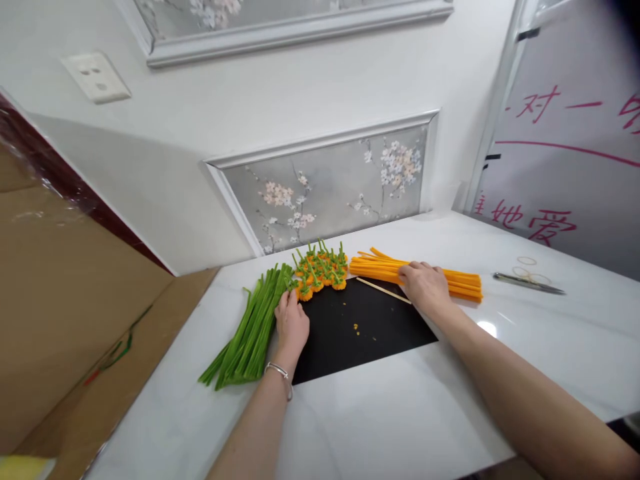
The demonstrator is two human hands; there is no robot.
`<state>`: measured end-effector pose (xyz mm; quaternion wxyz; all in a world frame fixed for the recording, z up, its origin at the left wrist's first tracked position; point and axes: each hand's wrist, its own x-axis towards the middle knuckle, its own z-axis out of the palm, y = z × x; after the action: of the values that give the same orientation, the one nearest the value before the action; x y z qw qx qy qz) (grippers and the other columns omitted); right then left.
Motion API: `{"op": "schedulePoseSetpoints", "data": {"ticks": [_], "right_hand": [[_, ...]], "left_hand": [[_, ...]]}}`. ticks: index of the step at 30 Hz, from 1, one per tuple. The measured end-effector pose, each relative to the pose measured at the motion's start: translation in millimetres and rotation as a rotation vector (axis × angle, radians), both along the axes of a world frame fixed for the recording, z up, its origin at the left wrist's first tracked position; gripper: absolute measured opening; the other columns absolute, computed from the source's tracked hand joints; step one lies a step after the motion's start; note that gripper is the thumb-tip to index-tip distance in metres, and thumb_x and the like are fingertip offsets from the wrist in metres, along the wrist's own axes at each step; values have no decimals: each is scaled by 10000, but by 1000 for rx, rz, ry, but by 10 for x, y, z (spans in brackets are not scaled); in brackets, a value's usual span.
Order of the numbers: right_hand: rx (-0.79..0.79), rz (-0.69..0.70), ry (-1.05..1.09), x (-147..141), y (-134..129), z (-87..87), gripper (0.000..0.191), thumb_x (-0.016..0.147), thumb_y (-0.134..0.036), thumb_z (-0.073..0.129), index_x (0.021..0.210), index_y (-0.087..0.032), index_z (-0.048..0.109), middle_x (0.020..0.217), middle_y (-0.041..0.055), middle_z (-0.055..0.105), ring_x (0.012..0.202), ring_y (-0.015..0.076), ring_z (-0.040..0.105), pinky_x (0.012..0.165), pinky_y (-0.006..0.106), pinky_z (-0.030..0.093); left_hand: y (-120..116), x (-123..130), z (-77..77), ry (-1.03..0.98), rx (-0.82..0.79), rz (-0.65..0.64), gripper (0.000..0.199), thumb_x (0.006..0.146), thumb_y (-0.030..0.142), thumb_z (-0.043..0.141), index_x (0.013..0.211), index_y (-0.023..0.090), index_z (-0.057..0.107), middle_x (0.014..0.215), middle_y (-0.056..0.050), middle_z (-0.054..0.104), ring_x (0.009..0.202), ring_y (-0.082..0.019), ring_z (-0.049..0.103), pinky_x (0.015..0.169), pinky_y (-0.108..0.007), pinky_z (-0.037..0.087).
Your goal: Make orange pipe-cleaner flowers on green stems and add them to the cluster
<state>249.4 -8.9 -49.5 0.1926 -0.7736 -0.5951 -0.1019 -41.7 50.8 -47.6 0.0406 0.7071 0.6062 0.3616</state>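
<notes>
1. Orange bundle [465, 285] of thin stems lies along the far right side of the black mat [350, 360], and one end reaches out past the mat's right corner.
2. Right hand [426, 287] is laid over the middle part of this bundle, at the far right of the mat. Its grip is curved and touches the stems from above; how tightly it is closed, I cannot tell.
3. Left hand [293, 322] is at the left edge of the mat. Its grip is bent, with the fingertips at the nearest of the small orange-and-green pieces [323, 270]; whether it has hold of one, I cannot tell.
4. These pieces are crowded together at the far left edge of the mat, with their green ends pointing up.
5. Green bundle [255, 327] lies left of the mat, just beside the left hand.
6. On the mat there are a thin pale stick [384, 291], near its far right edge, and some orange crumbs [357, 329].
7. A pointed metal tool [543, 287] rests on the white desk [380, 413], well apart from the mat, to its right.
</notes>
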Motion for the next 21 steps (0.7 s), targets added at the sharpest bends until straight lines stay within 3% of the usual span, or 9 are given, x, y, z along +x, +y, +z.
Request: {"op": "schedulePoseSetpoints", "data": {"ticks": [11, 21], "right_hand": [[-48, -10, -15, -31, -76, 66, 176, 887, -222, 537, 1024, -218, 648, 1039, 62, 691, 988, 233, 578, 763, 334, 310], [5, -20, -34, -27, -28, 36, 168, 912, -178, 456, 894, -180, 623, 932, 94, 699, 907, 234, 586, 754, 344, 299]], "left_hand": [[-12, 19, -31, 90, -42, 19, 393, 869, 122, 425, 1209, 110, 621, 1364, -187, 491, 1234, -343, 477, 1061, -510, 369], [-20, -8, -13, -108, 1, -25, 372, 837, 102, 459, 1154, 151, 647, 1363, -160, 488, 1300, -334, 430, 1107, -512, 327]]}}
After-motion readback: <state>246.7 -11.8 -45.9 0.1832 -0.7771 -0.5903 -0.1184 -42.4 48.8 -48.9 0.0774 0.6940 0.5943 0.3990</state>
